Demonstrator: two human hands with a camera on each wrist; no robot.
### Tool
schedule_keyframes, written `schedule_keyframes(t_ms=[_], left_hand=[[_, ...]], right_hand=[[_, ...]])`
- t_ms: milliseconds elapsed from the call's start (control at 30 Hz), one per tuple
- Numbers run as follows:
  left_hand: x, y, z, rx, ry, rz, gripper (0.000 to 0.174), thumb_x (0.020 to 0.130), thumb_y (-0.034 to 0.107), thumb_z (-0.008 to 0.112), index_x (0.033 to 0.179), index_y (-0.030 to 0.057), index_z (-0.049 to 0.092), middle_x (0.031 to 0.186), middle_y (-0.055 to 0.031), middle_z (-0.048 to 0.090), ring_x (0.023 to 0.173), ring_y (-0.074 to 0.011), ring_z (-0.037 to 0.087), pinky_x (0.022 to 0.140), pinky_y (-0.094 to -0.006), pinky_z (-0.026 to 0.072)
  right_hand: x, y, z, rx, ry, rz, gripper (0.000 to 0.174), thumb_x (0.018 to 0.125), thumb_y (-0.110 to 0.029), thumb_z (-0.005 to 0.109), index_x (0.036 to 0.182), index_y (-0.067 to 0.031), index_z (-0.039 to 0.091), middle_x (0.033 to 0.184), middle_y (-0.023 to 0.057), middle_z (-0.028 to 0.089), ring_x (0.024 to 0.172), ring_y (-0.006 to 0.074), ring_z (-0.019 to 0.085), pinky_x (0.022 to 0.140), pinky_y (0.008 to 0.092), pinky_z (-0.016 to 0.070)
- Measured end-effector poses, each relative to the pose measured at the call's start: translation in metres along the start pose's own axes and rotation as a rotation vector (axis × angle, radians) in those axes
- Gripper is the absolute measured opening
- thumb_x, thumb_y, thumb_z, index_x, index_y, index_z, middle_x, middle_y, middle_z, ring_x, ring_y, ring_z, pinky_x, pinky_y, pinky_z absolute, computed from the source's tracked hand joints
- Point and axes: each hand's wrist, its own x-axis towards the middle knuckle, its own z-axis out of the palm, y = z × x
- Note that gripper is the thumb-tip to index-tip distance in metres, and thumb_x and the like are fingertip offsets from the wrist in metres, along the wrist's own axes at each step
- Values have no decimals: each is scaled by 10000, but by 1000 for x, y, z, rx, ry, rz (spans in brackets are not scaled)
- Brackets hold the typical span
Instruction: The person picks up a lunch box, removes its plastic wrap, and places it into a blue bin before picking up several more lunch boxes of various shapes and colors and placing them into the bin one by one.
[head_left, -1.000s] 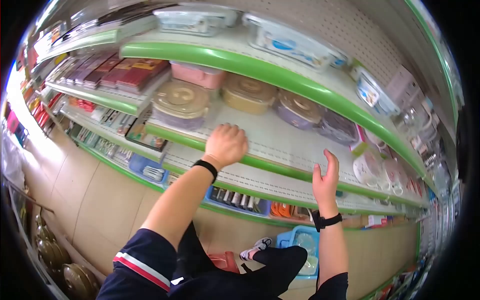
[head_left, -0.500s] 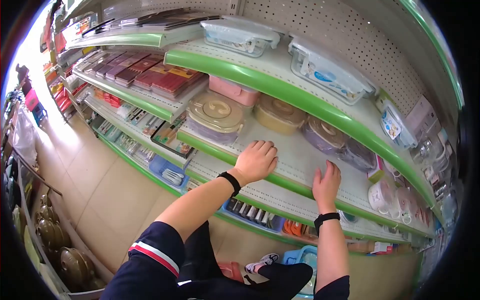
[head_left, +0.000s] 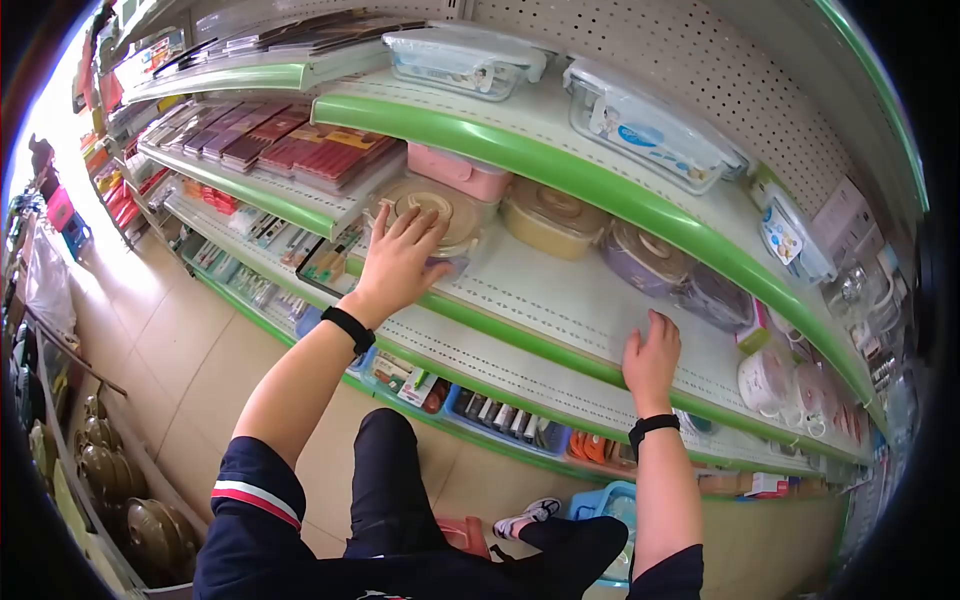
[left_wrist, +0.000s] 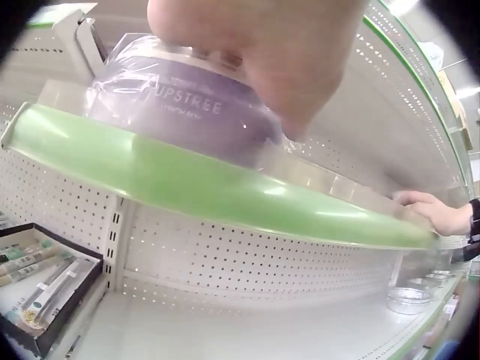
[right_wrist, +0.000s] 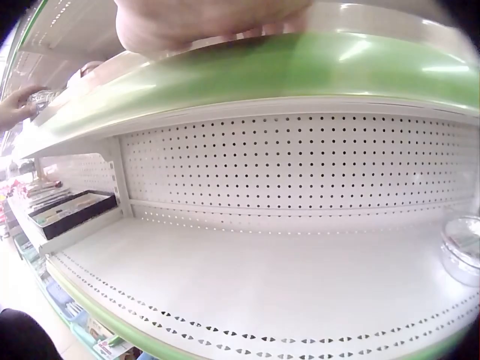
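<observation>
My left hand lies over a lidded food container at the left end of the middle shelf, fingers spread across its beige lid. The left wrist view shows that container's purple side, wrapped in clear plastic, standing just behind the green shelf edge. My right hand rests at the front edge of the same shelf, farther right, holding nothing. Along the back of this shelf stand a yellow container, a purple one and a pink box.
Clear lidded boxes stand on the shelf above. Pink-and-white cups are at the right. A black-rimmed tray of small goods sits lower left. A blue basket is on the floor by my foot.
My left hand has moved left from the bare shelf front onto the container's lid, its fingers spreading. My right hand has come down to the shelf edge.
</observation>
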Motion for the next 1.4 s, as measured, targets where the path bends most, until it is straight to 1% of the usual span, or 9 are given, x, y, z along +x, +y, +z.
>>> schedule_keyframes(t_ms=[233,533,767,933,1067,1167,1267,1367,1400], left_hand=[[7,12,-1,-91,54,29,555,854,345,728,1339,103,603,1350,-88,610,1293,-303,525,1171,-564,280],[22,52,-16,-390,143,55,515,851,286,734,1306,76,613,1297,-113,646,1208,-332,582,1118,-535,366],[25,109,-7,-487,187,189,559,797,308,760,1269,38,626,1264,-126,655,1173,-348,584,1094,-527,391],[22,156,9,-500,179,345,570,759,380,775,1212,64,634,1274,-99,632,1206,-311,569,1086,-517,399],[22,184,16,-555,177,424,550,744,358,790,1191,77,633,1260,-92,630,1195,-308,571,1075,-505,412],[24,192,18,-560,175,406,551,739,352,794,1191,81,632,1260,-93,629,1193,-312,571,1068,-508,416],[22,193,19,-553,198,417,551,736,354,794,1185,79,634,1262,-97,629,1196,-316,571,1061,-509,420],[15,194,15,-540,222,449,547,747,367,790,1182,75,634,1268,-100,629,1194,-315,575,1060,-508,419],[13,194,14,-532,235,457,545,753,371,787,1183,73,635,1272,-102,629,1192,-313,578,1061,-506,419]], right_hand=[[0,-1,0,-4,19,6,395,898,-147,599,1251,25,557,1234,223,594,1165,408,534,1006,499,413],[1,0,0,6,19,10,393,881,-160,606,1227,25,573,1221,210,599,1162,395,534,1001,502,413],[0,-1,-1,5,29,21,393,875,-161,612,1221,22,578,1213,202,600,1162,386,535,998,499,414],[0,0,-2,19,21,25,398,868,-143,620,1228,20,577,1220,189,600,1169,377,534,1002,495,410],[-1,0,-6,73,37,-12,340,877,-111,618,1194,10,595,1213,182,603,1163,379,537,993,479,423],[-2,8,-5,258,135,65,254,896,-97,614,1130,2,616,1183,189,608,1114,372,556,943,435,454],[-11,3,-17,444,302,267,192,942,-135,608,1075,3,619,1104,176,632,993,324,612,854,386,487],[-30,-26,-51,685,143,621,236,995,-225,580,1048,2,615,1037,144,650,877,255,636,789,357,493],[-35,-27,-59,728,-96,795,359,1026,-358,560,1114,-14,616,998,120,660,838,222,648,771,352,511]])
